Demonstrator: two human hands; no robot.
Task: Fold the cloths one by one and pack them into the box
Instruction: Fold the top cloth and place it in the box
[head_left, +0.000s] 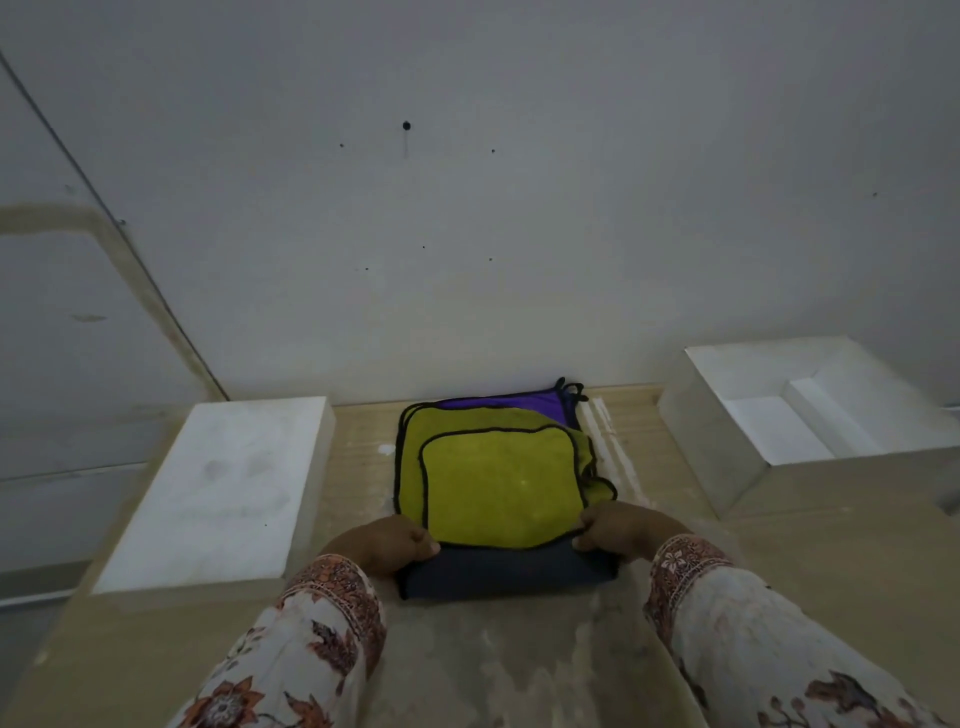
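Note:
A stack of cloths lies in the middle of the table. The top yellow-green cloth (501, 486) has a black hem and its near part is folded over, showing a dark grey underside (506, 571). More yellow-green cloth and a purple cloth (506, 402) lie underneath at the back. My left hand (384, 543) pinches the near left corner of the yellow-green cloth. My right hand (623, 527) pinches its near right corner. An open white box (727, 467) stands at the right, with a white insert inside.
A white box lid (218, 488) lies upside-flat at the left of the stack. The wooden table (493, 665) runs up to a white wall right behind the cloths. A step down shows at the far left edge.

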